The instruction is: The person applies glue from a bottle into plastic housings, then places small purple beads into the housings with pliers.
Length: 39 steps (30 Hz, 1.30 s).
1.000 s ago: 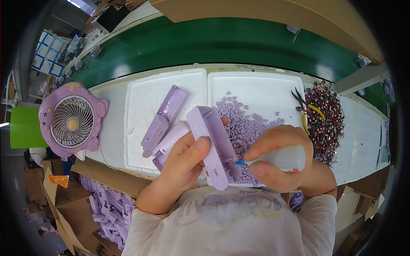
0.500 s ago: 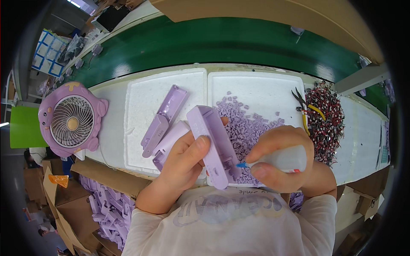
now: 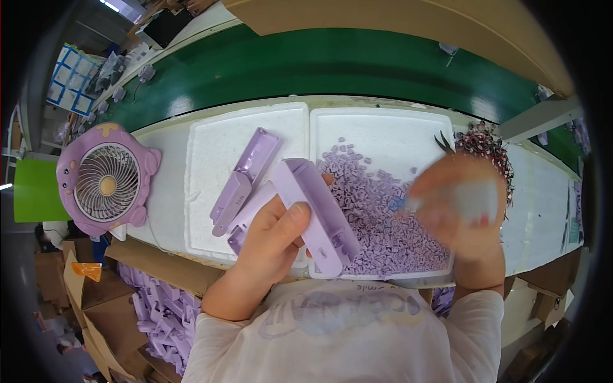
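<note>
My left hand [image 3: 274, 233] is closed around a long purple plastic housing [image 3: 319, 217], its hollow side tilted up to the right. My right hand [image 3: 453, 198], smeared by motion, grips a whitish squeeze bottle [image 3: 476, 199] with a blue tip that points left over the small parts. Many small purple plastic pieces [image 3: 383, 217] lie heaped in the right white foam tray [image 3: 383, 121]. More purple housings [image 3: 255, 156] rest in the left foam tray [image 3: 211, 140], partly behind my left hand. Pliers [image 3: 445, 142] lie by the right tray's edge, their handles hidden behind my right hand.
A purple animal-shaped fan [image 3: 105, 179] stands at the left. Beside the right tray is a pile of red and black wired parts [image 3: 498, 147]. A green conveyor belt [image 3: 306, 60] runs along the back. At lower left, a cardboard box [image 3: 115, 313] stands by heaped purple housings [image 3: 166, 313].
My right hand has pulled the bottle to the right and up, so its tip is away from the housing. My left hand still holds the housing, almost unmoved.
</note>
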Motion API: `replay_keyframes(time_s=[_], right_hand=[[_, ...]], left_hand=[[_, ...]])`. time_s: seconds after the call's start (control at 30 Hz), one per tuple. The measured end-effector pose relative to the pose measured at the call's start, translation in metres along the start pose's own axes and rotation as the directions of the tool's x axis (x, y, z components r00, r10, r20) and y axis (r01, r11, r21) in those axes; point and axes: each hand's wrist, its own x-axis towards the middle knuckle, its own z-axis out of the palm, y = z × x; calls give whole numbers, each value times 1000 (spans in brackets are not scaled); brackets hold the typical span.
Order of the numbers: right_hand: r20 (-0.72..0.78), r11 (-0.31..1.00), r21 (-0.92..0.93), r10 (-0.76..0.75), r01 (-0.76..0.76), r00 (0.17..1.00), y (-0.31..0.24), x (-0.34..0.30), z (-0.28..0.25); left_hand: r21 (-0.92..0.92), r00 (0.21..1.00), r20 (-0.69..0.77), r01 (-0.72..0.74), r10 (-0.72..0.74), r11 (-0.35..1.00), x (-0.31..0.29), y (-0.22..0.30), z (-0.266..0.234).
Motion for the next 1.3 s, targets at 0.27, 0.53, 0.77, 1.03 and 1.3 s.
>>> replay_keyframes(time_s=[0.27,0.53,0.77,1.03,1.3], right_hand=[[150,369,-929,295,32,943,84,-6,-63],[-44,283,-935,509,-215,860,48,-31,-92],[-78,400,-884,381,-240,921,48,-53,-78],[-26,247,-964,261,-93,965,62,-49,-56],[-205,609,-692,350,-388,914,36,-37,-49]], left_hand=[[-240,992,42,-108,122,965,-2,-14,-12],[-381,934,244,-154,260,912,5,-20,-13],[-442,960,256,14,111,897,8,-24,-6],[-376,979,204,88,-10,922,6,-26,1],[-405,983,170,127,-62,905,0,-24,0]])
